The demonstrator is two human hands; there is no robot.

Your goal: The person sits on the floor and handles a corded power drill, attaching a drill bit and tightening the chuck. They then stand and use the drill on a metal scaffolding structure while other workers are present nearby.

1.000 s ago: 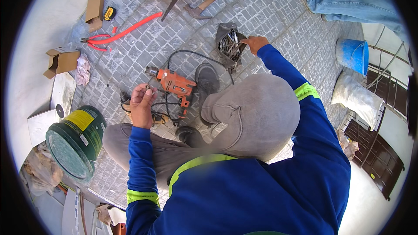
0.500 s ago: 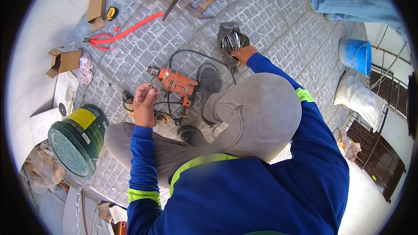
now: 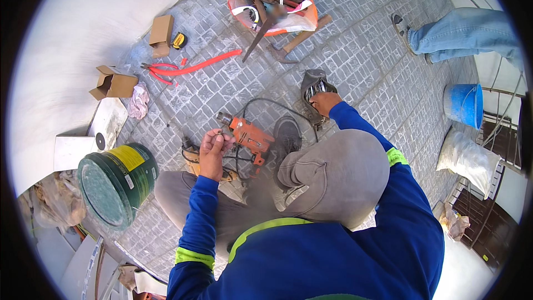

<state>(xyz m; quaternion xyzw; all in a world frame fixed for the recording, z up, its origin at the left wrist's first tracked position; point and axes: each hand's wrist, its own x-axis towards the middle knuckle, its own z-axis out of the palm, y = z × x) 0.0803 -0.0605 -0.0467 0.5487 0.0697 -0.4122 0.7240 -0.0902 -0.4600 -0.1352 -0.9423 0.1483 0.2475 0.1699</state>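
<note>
I crouch on grey paving, grey trousers and blue sleeves filling the lower picture. My left hand [image 3: 214, 150] is raised over my knee, its fingers pinched on a small dark part, right beside the chuck of an orange power drill [image 3: 250, 137] that lies on the ground with its black cable looped behind it. My right hand [image 3: 323, 103] reaches forward over my knee and rests on a grey pouch [image 3: 314, 88] holding shiny metal bits. My dark shoe [image 3: 286, 136] stands next to the drill.
A green paint bucket [image 3: 114, 183] lies at my left. Cardboard boxes [image 3: 114, 84], red tubing [image 3: 191, 68], a yellow tape measure [image 3: 179, 40], an orange tool bag [image 3: 275, 0] and a hammer [image 3: 297, 41] sit farther off. Another person's jeans leg [image 3: 461, 30] and a blue bucket [image 3: 463, 104] are right.
My right hand drew back from the far side of the pouch and now rests on its near edge. My left hand rose from the ground beside the drill, pinching a small part.
</note>
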